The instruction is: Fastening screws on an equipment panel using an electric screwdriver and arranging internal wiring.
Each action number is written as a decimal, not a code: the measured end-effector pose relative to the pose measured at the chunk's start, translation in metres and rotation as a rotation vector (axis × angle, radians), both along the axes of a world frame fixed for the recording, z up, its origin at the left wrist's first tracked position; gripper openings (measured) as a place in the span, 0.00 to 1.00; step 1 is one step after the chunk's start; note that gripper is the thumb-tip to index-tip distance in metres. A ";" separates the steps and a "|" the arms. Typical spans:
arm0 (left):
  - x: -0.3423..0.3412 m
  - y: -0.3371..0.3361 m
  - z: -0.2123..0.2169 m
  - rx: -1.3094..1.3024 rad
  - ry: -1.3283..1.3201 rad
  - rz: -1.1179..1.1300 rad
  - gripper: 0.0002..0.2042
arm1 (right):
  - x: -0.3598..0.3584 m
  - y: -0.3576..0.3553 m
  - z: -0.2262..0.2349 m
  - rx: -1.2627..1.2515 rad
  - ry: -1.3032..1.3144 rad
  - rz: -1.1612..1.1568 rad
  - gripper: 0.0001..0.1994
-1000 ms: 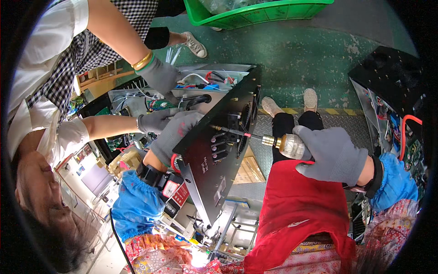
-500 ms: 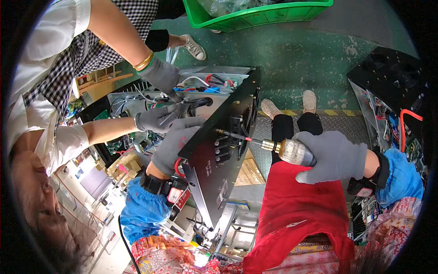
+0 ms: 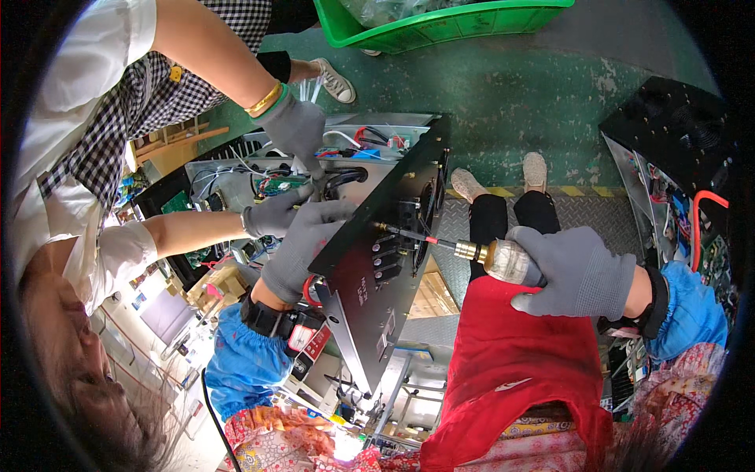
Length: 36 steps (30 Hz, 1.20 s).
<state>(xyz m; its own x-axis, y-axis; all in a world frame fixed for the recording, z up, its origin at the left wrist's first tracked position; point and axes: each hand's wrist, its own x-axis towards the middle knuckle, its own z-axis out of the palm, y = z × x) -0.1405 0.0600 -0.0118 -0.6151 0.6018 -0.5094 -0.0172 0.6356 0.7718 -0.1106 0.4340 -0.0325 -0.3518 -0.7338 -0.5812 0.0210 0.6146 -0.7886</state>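
My right hand [image 3: 578, 271], in a grey glove, is wrapped round a power screwdriver [image 3: 511, 261] with a clear body and brass collar. Its long bit points left and meets the front of a black metal panel [image 3: 366, 271], near a row of dark fittings [image 3: 385, 258]. On the panel's inner side is my gloved left hand [image 3: 303, 248], fingers bent in behind the panel's edge. Its fingertips, and whatever they grip, are hidden. Behind the panel an open metal chassis [image 3: 370, 169] holds wires, boards and a thick black cable loop [image 3: 344, 179].
A co-worker at the left reaches into the chassis with gloved hands [image 3: 295, 130], close to my left hand; white strips stick up there. Another black-panelled unit [image 3: 668, 126] with a red-orange tube stands at right. A green crate [image 3: 456, 33] sits on the far floor.
The co-worker's hands have moved right, and the upper one also down, toward the cable loop beside my left hand. My hands, the screwdriver and the panel stay almost the same.
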 end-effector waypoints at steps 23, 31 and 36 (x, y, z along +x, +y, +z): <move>-0.005 0.013 0.007 -0.111 -0.432 0.353 0.13 | -0.016 -0.003 0.000 0.097 0.024 0.099 0.35; -0.005 0.024 0.013 -0.069 -0.625 0.645 0.12 | -0.011 0.000 -0.006 0.042 0.117 0.057 0.33; -0.006 0.017 0.009 -0.089 -0.543 0.465 0.13 | -0.014 -0.001 -0.005 0.090 0.071 0.084 0.35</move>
